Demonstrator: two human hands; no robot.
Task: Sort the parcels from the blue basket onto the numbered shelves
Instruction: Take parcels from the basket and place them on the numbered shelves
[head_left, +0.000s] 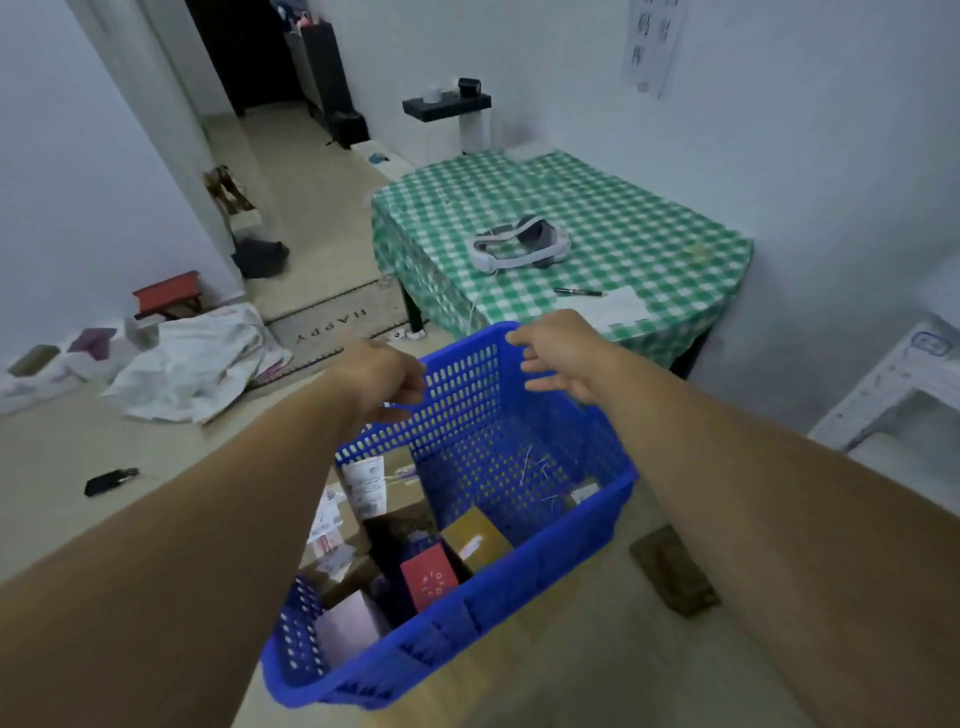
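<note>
blue perforated basket (519, 467) tilted, boxed parcels (387, 493) inside | left hand (382, 376) fingers curled on rim | right hand (561, 358) fingers apart

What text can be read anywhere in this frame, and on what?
"HAPPY": on the doormat, upside down to the camera.
The sheet on the wall: marks blurred, unreadable.
Labels on the parcels in the basket: too blurred to read.
</note>
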